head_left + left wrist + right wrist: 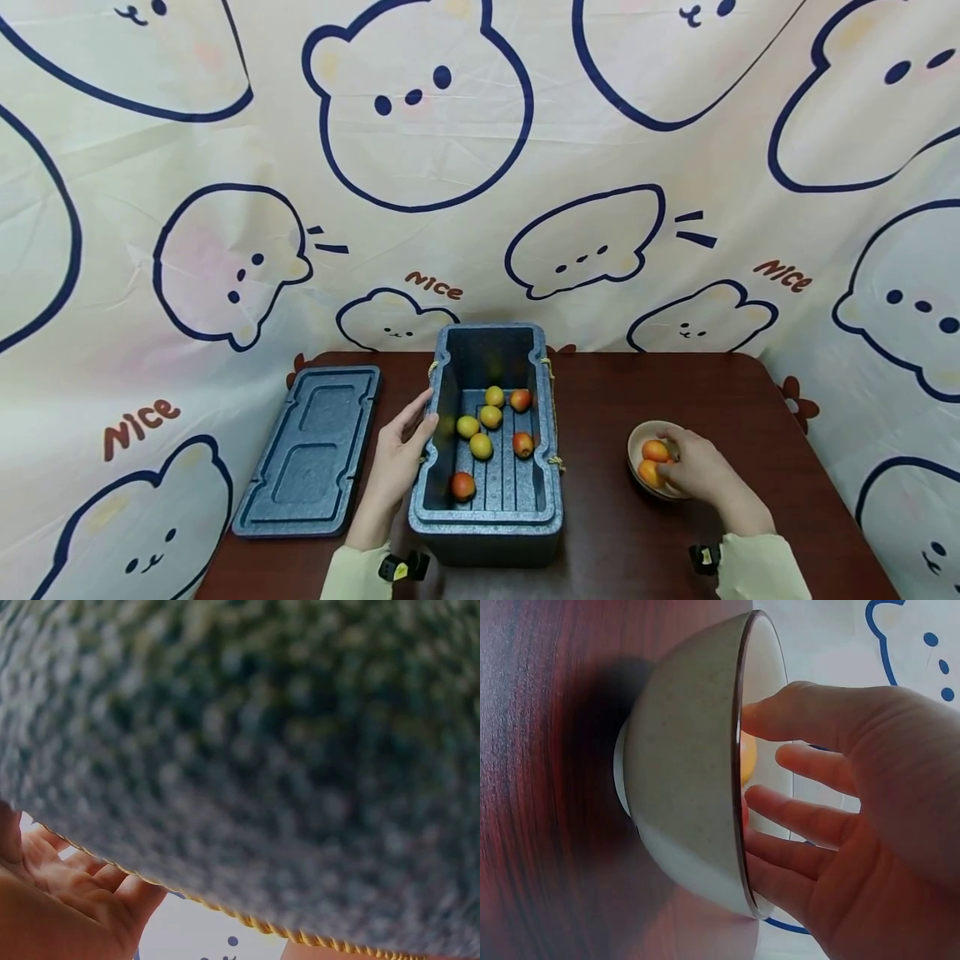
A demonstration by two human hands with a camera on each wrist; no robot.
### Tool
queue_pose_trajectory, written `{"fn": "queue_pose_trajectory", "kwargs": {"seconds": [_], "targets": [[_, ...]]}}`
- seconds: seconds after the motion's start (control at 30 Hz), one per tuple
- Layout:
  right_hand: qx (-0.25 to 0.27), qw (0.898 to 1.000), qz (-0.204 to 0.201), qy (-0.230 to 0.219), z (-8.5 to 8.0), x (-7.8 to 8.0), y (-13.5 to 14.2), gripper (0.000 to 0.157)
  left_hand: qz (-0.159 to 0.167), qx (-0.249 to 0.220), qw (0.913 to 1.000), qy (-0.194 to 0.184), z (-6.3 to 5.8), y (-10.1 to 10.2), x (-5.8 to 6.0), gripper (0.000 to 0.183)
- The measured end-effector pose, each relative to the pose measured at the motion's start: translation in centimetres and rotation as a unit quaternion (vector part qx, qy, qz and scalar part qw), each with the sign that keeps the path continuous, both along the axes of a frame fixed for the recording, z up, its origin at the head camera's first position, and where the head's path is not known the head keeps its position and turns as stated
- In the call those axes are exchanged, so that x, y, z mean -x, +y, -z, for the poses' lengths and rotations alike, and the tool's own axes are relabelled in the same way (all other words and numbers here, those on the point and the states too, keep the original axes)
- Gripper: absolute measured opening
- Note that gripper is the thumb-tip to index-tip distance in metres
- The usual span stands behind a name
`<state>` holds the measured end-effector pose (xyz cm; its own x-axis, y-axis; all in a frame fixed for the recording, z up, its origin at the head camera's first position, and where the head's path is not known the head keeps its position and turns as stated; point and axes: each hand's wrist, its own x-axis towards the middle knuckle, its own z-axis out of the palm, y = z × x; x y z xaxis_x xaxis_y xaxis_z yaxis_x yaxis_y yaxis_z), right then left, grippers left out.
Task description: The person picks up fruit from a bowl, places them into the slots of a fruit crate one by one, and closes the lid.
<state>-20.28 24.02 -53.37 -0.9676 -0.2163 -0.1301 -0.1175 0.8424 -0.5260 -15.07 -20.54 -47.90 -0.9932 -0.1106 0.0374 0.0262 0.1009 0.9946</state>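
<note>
A blue-grey foam box (487, 527) stands in mid-table, holding several small yellow fruits (481, 447) and three red-orange fruits (462, 486). Against the box's left side rests my left hand (397, 458), its fingers extended; the left wrist view shows the box wall up close with a yellow twisted cord (255, 924). To the right is a cream bowl (690, 765) with a brown rim, where two orange fruits (649, 473) show. My right hand (701, 468) reaches into this bowl, thumb and fingers spread apart beside the fruits. The rim partly hides its fingertips.
Left of the box lies a blue-grey lid (307, 454) with two recessed panels. The dark brown table (600, 392) backs onto a white cloth (465, 250) printed with bear outlines.
</note>
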Motion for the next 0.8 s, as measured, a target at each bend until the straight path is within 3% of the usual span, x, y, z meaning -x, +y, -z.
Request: {"fn": "queue_pose_trajectory", "kwargs": {"seconds": [0.17,0.47,0.6,0.8], "targets": [[0.009,1.0,0.0,-0.017,0.2,0.1,-0.3,0.053,0.002,0.002,1.0,-0.001,0.0,0.0,0.0,0.044],[0.001,1.0,-0.008,-0.008,0.5,0.6,-0.5,0.046,0.004,0.002,1.0,-0.003,-0.1,0.0,0.1,0.045],[-0.004,1.0,-0.004,0.023,1.2,0.8,-0.6,0.038,0.004,0.001,1.0,0.0,0.0,0.0,0.0,0.045],[0.004,0.997,-0.004,0.083,2.4,1.1,-1.1,0.014,0.006,0.007,0.9999,0.009,0.0,0.0,0.0,0.045]]}}
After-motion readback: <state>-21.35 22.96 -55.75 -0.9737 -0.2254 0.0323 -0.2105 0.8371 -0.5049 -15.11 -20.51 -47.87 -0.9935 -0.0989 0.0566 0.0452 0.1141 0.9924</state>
